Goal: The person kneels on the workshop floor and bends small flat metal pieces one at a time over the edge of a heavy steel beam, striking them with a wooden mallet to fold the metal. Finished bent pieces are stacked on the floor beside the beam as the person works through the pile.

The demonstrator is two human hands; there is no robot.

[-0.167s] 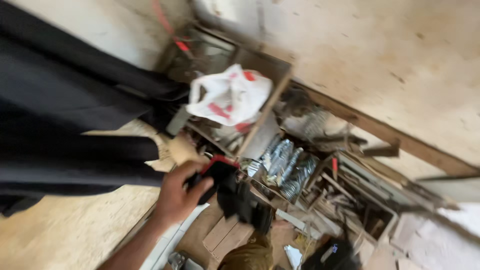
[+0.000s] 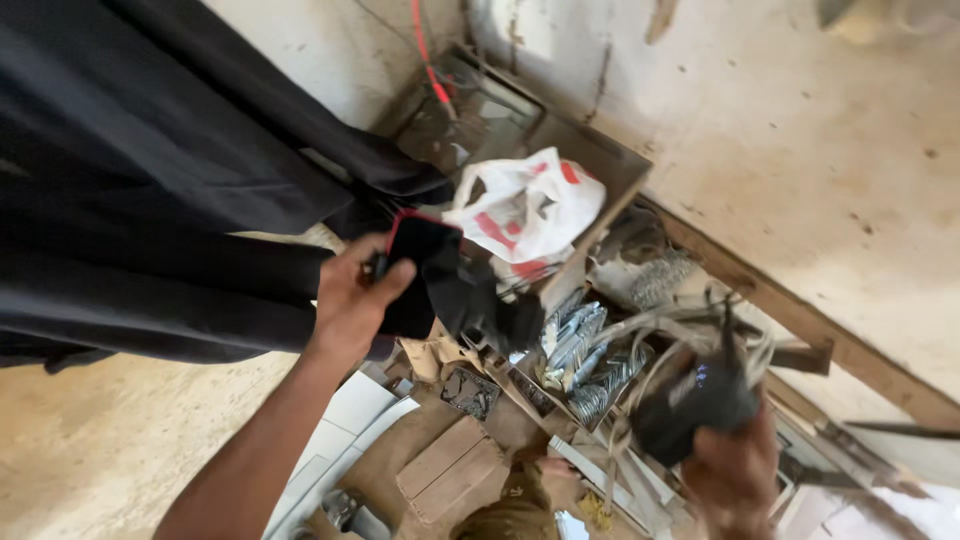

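Note:
My left hand is raised in the middle of the view and grips a dark phone with a red edge together with a black cloth that hangs from it. My right hand, blurred at the lower right, holds a black roundish object tangled with pale cords. Both hands hover over a cluttered wooden box with compartments.
A white and red plastic bag lies in the box's upper compartment. Shiny metal screws fill another compartment. Black fabric hangs at the left. A red cable runs down the stained wall. Cardboard pieces lie below.
The view has shifted, so the box sits lower and further right. My left hand has risen with the phone and cloth. My right hand with the black object has come into view.

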